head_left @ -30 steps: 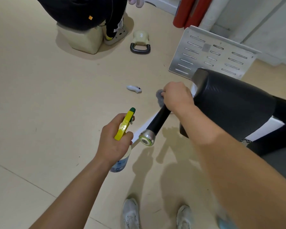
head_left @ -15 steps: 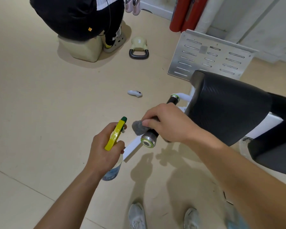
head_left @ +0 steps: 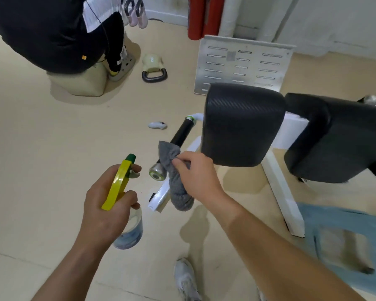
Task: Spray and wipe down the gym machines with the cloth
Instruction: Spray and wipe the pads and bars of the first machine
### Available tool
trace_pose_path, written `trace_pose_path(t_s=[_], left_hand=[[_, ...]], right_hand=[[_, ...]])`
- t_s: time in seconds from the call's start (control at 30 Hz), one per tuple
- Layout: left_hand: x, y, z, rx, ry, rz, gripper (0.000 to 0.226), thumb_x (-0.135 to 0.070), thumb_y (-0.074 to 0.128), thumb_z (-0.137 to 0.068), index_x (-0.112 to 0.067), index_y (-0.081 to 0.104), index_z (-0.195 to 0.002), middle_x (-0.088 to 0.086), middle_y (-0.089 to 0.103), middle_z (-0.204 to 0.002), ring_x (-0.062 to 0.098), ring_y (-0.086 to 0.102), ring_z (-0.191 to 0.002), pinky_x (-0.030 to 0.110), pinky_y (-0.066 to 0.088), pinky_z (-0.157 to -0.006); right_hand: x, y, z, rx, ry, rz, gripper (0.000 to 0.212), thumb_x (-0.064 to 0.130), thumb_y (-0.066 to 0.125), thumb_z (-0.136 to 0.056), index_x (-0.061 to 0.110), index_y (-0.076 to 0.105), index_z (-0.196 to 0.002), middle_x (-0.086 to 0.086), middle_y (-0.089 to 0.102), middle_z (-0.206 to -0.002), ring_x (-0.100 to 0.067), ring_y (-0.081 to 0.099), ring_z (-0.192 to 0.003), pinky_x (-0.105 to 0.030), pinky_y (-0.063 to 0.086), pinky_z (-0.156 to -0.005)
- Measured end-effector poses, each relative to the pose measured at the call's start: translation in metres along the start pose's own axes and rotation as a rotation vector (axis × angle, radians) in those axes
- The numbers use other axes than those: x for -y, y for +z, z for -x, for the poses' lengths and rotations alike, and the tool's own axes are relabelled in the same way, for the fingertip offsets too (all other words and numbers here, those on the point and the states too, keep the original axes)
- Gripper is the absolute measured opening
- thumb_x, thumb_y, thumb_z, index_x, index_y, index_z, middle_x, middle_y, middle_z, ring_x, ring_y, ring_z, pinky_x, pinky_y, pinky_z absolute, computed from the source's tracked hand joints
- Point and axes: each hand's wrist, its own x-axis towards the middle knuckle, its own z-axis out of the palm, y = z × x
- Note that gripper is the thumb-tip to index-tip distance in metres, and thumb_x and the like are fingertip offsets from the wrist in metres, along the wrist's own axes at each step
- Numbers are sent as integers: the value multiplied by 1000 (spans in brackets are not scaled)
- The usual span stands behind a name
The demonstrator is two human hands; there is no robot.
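Right hand [head_left: 199, 178] pinches grey cloth [head_left: 176, 182] draped over black machine handle [head_left: 181, 134]; left hand [head_left: 105, 203] grips yellow-triggered spray bottle [head_left: 126, 216] just beside.

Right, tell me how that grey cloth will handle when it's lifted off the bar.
The cloth is probably floppy: it hangs limp from the right hand and bunches over the black bar. It looks light, since it is pinched with a few fingers. It likely won't slip, being soft knit fabric.
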Motion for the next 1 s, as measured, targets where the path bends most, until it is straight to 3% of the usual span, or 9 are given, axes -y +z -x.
trace_pose_path(t_s=[0.1, 0.2, 0.37, 0.53, 0.63, 0.77, 0.87, 0.93, 1.0], left_hand=[[-34, 15, 18, 74, 18, -36, 51, 7, 63, -73, -29, 73, -107, -25, 71, -101, 2, 61, -85, 24, 45, -68], [-65, 51, 36, 137, 42, -55, 49, -9, 60, -64, -32, 72, -106, -22, 71, -102, 7, 64, -91, 31, 49, -74], [-99, 143, 72, 259, 93, -7, 46, -7, 58, -67, -23, 71, -109, -12, 72, -97, 7, 65, -88, 12, 51, -61], [-123, 253, 105, 383, 73, 26, 37, -5, 62, -76, -23, 68, -108, -6, 69, -92, 6, 66, -71, 17, 53, -59], [-136, 319, 125, 467, 73, 28, 40, 7, 62, -86, -24, 66, -111, -9, 67, -95, 17, 67, -73, 15, 55, -57], [-148, 396, 138, 581, 55, 31, 38, 7, 58, -85, -21, 67, -109, 6, 67, -95, 30, 65, -73, 33, 62, -61], [-153, 438, 143, 603, 34, 31, 33, 6, 56, -83, -19, 67, -103, 10, 64, -91, 31, 63, -70, 38, 63, -61], [-153, 455, 144, 605, 29, 13, 32, 5, 55, -82, -18, 67, -101, 12, 64, -91, 32, 63, -69, 42, 63, -63], [-151, 470, 144, 612, 29, -10, 30, 4, 55, -81, -18, 66, -98, 16, 64, -90, 34, 63, -69, 47, 62, -63]], right_hand=[[-18, -40, 32, -20, 182, -449, 27, 28, 58, -99, 8, 68, -84, 0, 68, -77, -15, 65, -78, -40, 54, -74], [-38, -100, 66, 34, 446, -1100, 31, 33, 46, -105, 13, 67, -114, -9, 75, -108, -26, 72, -100, -47, 57, -86], [-90, -203, 119, -29, 577, -1435, 39, 40, 43, -101, 16, 72, -111, -10, 74, -110, -23, 74, -89, -41, 54, -85], [-143, -290, 158, -140, 514, -1417, 44, 10, 45, -88, 14, 61, -129, -11, 72, -114, -22, 73, -85, -32, 59, -68], [-172, -339, 173, -285, 456, -1309, 40, 6, 38, -92, 16, 64, -121, -9, 74, -101, -17, 70, -70, -26, 53, -51], [-219, -378, 191, -576, 514, -1085, 26, 5, 41, -91, 3, 61, -107, -15, 74, -83, -23, 70, -61, -27, 50, -45], [-252, -388, 203, -694, 553, -891, 26, 4, 46, -85, 5, 64, -104, -23, 71, -90, -31, 70, -69, -41, 58, -53], [-265, -393, 208, -717, 566, -779, 25, 9, 51, -80, 13, 68, -98, -18, 71, -93, -37, 69, -81, -60, 59, -74], [-276, -404, 209, -719, 565, -711, 22, 12, 54, -80, 17, 69, -96, -12, 69, -89, -36, 66, -86, -66, 56, -80]])
